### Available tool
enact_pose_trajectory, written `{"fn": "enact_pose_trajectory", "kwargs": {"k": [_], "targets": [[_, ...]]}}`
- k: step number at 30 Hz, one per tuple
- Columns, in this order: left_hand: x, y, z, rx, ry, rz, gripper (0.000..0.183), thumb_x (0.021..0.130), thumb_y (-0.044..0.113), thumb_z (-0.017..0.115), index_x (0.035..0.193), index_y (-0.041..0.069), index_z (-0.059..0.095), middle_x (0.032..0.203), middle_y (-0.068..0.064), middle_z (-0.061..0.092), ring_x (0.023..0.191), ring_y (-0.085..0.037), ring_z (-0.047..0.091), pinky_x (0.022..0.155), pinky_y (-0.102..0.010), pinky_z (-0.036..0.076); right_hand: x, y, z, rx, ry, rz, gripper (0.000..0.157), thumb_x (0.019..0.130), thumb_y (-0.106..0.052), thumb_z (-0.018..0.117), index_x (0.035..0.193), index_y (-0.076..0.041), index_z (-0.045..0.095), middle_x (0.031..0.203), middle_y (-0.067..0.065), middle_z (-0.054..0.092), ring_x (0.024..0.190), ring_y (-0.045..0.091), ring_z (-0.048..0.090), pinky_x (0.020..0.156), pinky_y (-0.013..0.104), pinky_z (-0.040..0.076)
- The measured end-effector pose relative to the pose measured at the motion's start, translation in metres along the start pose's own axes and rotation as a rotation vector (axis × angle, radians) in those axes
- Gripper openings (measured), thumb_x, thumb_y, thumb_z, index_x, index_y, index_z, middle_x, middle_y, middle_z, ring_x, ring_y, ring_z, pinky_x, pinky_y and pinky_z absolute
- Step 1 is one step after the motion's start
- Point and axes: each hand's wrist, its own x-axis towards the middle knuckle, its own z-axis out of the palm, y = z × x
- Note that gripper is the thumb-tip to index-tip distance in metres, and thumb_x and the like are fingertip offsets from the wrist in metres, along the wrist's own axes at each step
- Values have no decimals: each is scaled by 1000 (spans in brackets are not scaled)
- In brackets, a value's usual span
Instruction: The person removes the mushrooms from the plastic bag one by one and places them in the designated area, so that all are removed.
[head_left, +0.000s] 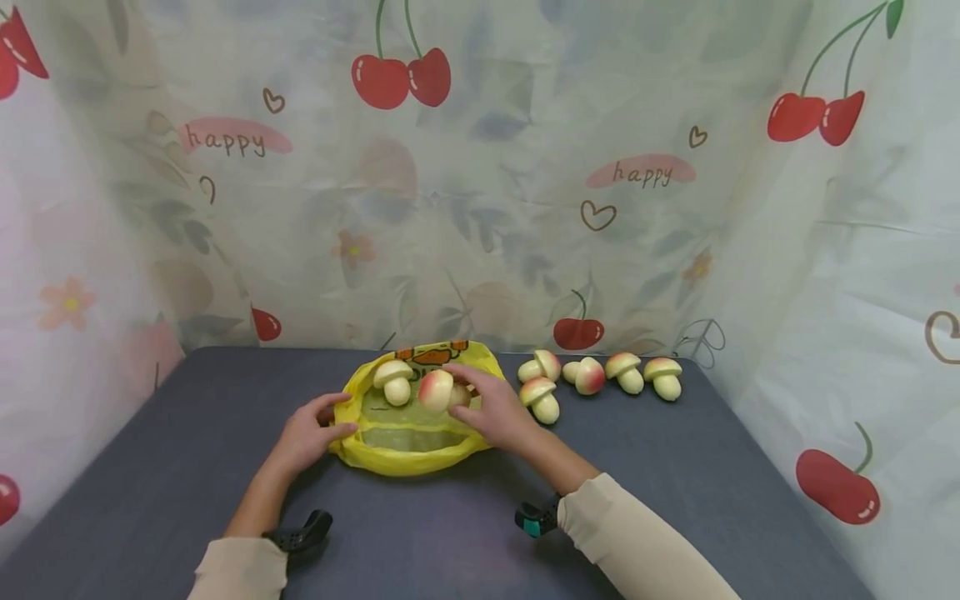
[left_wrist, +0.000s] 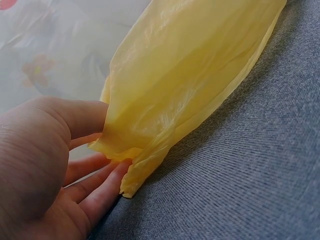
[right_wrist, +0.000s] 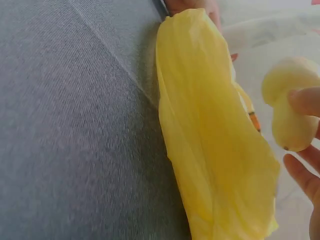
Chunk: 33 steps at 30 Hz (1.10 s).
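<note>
A yellow plastic bag (head_left: 408,463) lies on the table with its mouth spread wide. My left hand (head_left: 302,432) holds the bag's left edge, thumb and fingers on either side of the film in the left wrist view. One toy mushroom (head_left: 395,382), cream with a rounded cap, rests inside the bag toward the back left. Over the bag's mouth, my right hand (head_left: 495,407) grips a second toy mushroom (head_left: 435,392) with a red-tinged cap. In the right wrist view that mushroom (right_wrist: 292,125) is above the bag's rim, apart from it.
Several more toy mushrooms (head_left: 588,377) lie on the dark grey table (head_left: 660,475) to the right of the bag, near the back edge. One mushroom (head_left: 540,400) sits closest to my right hand. A cherry-print curtain (head_left: 480,208) closes off the back and sides.
</note>
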Motion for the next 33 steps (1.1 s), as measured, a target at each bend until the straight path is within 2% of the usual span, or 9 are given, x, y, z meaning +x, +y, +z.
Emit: {"fn": "enact_pose_trajectory", "kwargs": {"k": [4,9,12,16,18,26,30,33], "targets": [[1,0,0,-1,-3,-12,57,90,27,70,139,4,51,129,-27,53,115,-39,50,84,-46,45,-8,6,-8,42,125,-44,55,84,-7,75,136,-6,55,119,9,63,106,23,60,82,41,51],[-1,2,-1,-2,-9,-29,57,90,26,70,139,4,50,130,-27,52,116,-39,50,86,-48,45,-17,12,-16,93,268,-54,58,81,-7,79,134,-7,56,116,9,65,103,23,62,79,42,53],[-1,1,0,2,-7,-28,57,90,26,70,139,3,50,130,-27,52,116,-39,50,86,-49,45,-24,-4,-28,125,349,-58,58,79,-1,79,132,0,56,114,16,65,99,30,63,76,47,53],[0,0,0,1,-3,-17,57,90,26,70,138,3,51,130,-27,52,116,-39,50,86,-48,45,-30,-26,-43,144,462,-54,55,76,9,77,127,8,57,108,24,65,92,38,63,72,46,53],[0,1,0,0,-4,-14,58,90,27,71,138,3,51,130,-27,52,115,-39,50,86,-48,45,-33,-23,-44,146,510,-46,54,75,10,77,125,9,58,108,24,65,91,39,64,72,46,54],[0,1,0,3,-2,-8,58,90,28,71,138,3,51,129,-27,53,114,-39,51,86,-47,45,-45,-10,-49,173,645,6,55,73,12,77,124,12,57,102,29,65,88,44,63,72,59,49],[0,1,0,5,-5,-7,58,90,28,71,138,3,51,130,-27,52,115,-39,50,86,-48,44,-50,2,-54,186,697,60,56,74,11,78,125,12,56,102,29,65,90,42,62,73,58,49],[0,1,-1,3,-10,-6,58,90,28,70,138,3,51,130,-27,52,115,-39,50,86,-48,44,-53,9,-59,192,721,119,56,76,8,78,127,12,55,103,29,64,92,41,62,74,50,51]]}}
